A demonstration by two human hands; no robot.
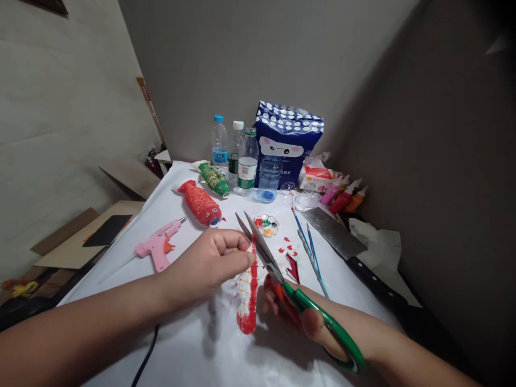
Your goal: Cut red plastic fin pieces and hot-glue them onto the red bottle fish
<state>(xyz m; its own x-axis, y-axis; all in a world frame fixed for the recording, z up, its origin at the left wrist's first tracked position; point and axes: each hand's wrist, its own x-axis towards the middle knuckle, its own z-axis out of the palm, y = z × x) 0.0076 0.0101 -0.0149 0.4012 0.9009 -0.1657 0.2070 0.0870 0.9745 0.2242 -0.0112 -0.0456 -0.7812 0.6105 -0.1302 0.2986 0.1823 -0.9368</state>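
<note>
The left hand (215, 263) is pinching a red-and-white painted strip (248, 301) between thumb and curled fingers, above the white-covered tabletop (181, 344). The right hand (318, 330) is gripping green-handled scissors (278, 275), their slightly parted blades crossing the strip's upper end.

Left hand (213, 263) pinches red-white strip (246, 303) near top. Right hand (318, 327) grips scissors (278, 275), blades parted at strip's upper end. Behind: red fish (200, 203), green fish (215, 179), palette (274, 220), bottles (247, 169), blue bag (288, 131). Glue gun (158, 245) left; brushes (313, 251), cleaver (336, 234) right.
</note>
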